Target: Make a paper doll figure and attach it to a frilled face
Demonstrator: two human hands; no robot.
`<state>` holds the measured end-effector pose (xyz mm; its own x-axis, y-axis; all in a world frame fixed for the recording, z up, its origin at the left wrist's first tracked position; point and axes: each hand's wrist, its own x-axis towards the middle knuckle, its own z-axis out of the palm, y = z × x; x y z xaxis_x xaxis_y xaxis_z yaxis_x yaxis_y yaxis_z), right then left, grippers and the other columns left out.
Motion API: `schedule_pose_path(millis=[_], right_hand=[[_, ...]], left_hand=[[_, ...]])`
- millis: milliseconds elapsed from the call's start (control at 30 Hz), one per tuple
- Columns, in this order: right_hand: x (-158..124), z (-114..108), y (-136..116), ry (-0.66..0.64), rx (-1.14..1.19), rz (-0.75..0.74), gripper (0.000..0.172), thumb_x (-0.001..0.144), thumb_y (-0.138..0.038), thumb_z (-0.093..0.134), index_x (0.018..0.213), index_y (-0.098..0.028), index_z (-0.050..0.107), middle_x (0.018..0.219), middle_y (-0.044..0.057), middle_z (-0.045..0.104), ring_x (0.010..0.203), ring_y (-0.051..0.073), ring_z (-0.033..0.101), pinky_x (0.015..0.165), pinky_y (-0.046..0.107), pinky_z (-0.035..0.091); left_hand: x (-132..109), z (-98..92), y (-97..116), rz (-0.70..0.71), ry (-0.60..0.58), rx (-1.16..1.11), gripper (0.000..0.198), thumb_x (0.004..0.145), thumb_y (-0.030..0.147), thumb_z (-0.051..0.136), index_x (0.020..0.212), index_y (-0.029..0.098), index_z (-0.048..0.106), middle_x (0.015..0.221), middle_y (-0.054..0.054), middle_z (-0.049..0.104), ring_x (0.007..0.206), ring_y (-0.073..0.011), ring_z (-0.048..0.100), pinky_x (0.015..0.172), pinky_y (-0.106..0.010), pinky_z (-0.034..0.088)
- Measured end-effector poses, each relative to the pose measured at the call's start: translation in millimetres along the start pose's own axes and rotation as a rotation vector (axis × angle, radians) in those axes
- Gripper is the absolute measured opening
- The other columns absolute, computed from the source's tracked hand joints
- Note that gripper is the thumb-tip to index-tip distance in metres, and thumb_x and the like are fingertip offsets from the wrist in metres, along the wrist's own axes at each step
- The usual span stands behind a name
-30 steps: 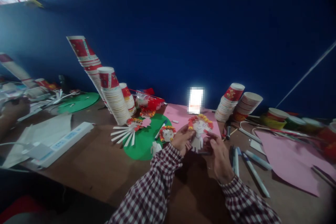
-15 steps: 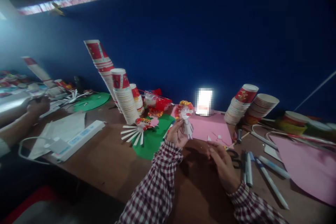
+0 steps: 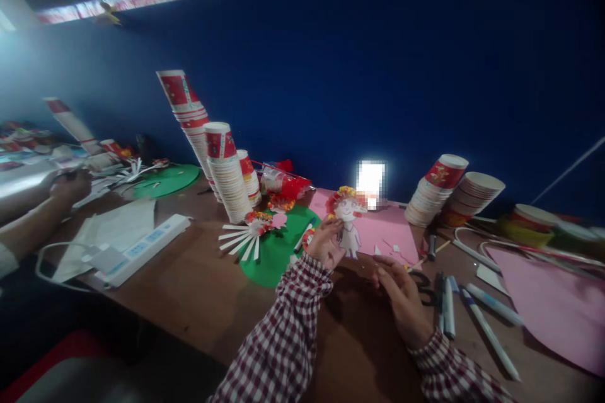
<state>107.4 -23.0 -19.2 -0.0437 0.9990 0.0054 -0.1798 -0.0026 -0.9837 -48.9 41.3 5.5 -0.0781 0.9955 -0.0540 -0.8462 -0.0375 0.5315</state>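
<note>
My left hand is closed on a paper doll and holds it upright above the table. The cut-out has a drawn face, red curls, a yellow top edge and a pale dress. To its right, my right hand is apart from the doll, thumb and fingertips drawn together; whatever they pinch, if anything, is too small to make out. Black scissor handles show beside that hand. Behind the doll lies a pink sheet with small paper scraps. A green paper disc carries a fringed paper-cup piece.
Tall paper cup stacks lean at the left, and more cups stand at the right. Several markers lie near a second pink sheet. A power strip is at left, near another person's hand. A bright blurred screen stands behind.
The paper doll has turned in my left hand, so its drawn face and dress now show more plainly. My right hand has hardly moved.
</note>
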Motion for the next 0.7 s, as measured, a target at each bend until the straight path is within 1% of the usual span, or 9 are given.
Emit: schedule_pose_path(millis=[167, 333, 700], right_hand=[[0.2, 1.0, -1.0, -0.004, -0.019, -0.004, 0.038, 0.074, -0.045, 0.067, 0.103, -0.021, 0.057, 0.063, -0.003, 0.058, 0.057, 0.011, 0.05, 0.053, 0.022, 0.04], [-0.6, 1.3, -1.5, -0.001, -0.036, -0.023, 0.039, 0.075, -0.046, 0.066, 0.102, -0.021, 0.056, 0.062, -0.003, 0.056, 0.057, 0.011, 0.049, 0.053, 0.023, 0.039], [0.0, 0.3, 0.7, -0.004, -0.047, -0.043, 0.039, 0.075, -0.047, 0.066, 0.102, -0.021, 0.057, 0.062, -0.003, 0.055, 0.057, 0.011, 0.048, 0.053, 0.023, 0.038]], left_hand=[[-3.7, 3.4, 0.1, -0.004, -0.011, -0.019, 0.025, 0.057, 0.012, 0.077, 0.072, 0.017, 0.059, 0.073, 0.002, 0.066, 0.073, -0.0119, 0.063, 0.07, -0.023, 0.048], [-8.9, 8.8, 1.4, -0.021, -0.049, -0.03, 0.026, 0.055, 0.017, 0.08, 0.071, 0.016, 0.06, 0.068, 0.002, 0.064, 0.064, -0.0117, 0.061, 0.064, -0.025, 0.048], [-5.4, 5.3, -1.9, -0.032, -0.063, -0.001, 0.028, 0.054, 0.02, 0.082, 0.067, 0.016, 0.058, 0.061, 0.003, 0.058, 0.058, -0.0109, 0.058, 0.055, -0.023, 0.044]])
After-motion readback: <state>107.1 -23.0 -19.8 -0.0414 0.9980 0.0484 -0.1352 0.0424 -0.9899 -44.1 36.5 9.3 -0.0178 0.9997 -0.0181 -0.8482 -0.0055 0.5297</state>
